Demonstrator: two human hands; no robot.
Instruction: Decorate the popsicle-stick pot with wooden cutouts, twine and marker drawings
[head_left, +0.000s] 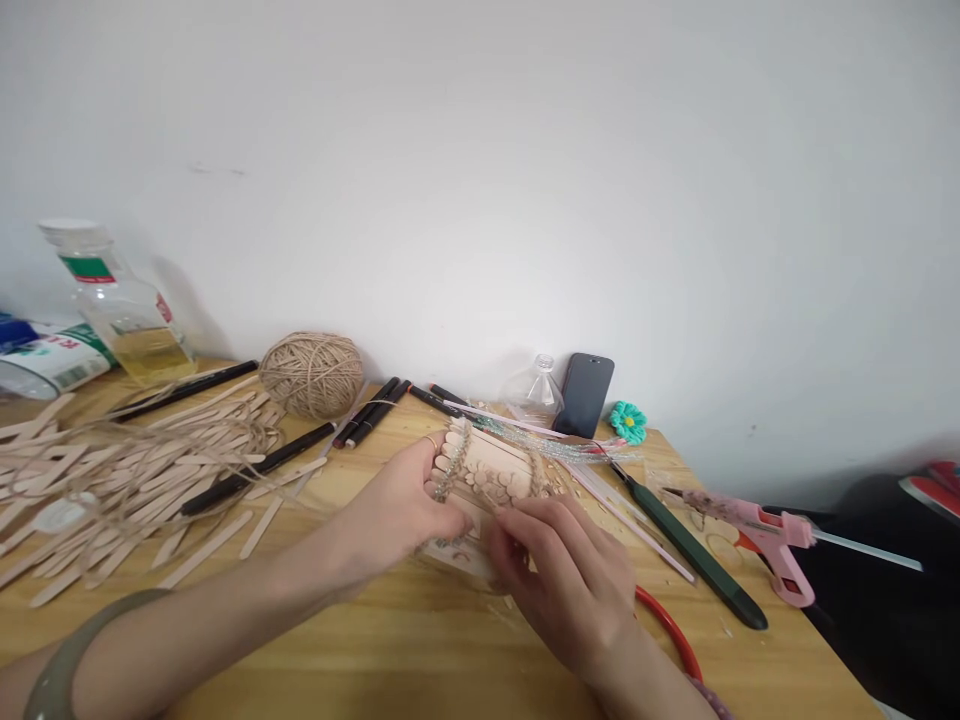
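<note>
A small craft piece of wooden sticks with twine along its edges and little wooden flower shapes on its front stands tilted over the table. My left hand grips its left side, thumb in front and fingers behind. At its lower front, my right hand is closed with thumb and forefinger pinched together. Something thin and pale shows at those fingertips, too small to name. Below the craft piece, partly covered by both hands, lies a pale printed sheet.
Loose wooden sticks and black markers spread across the left. Behind them stand a twine ball and a glass bottle. To the right lie a dark green-handled tool, a pink glue gun, a phone and a red curved handle.
</note>
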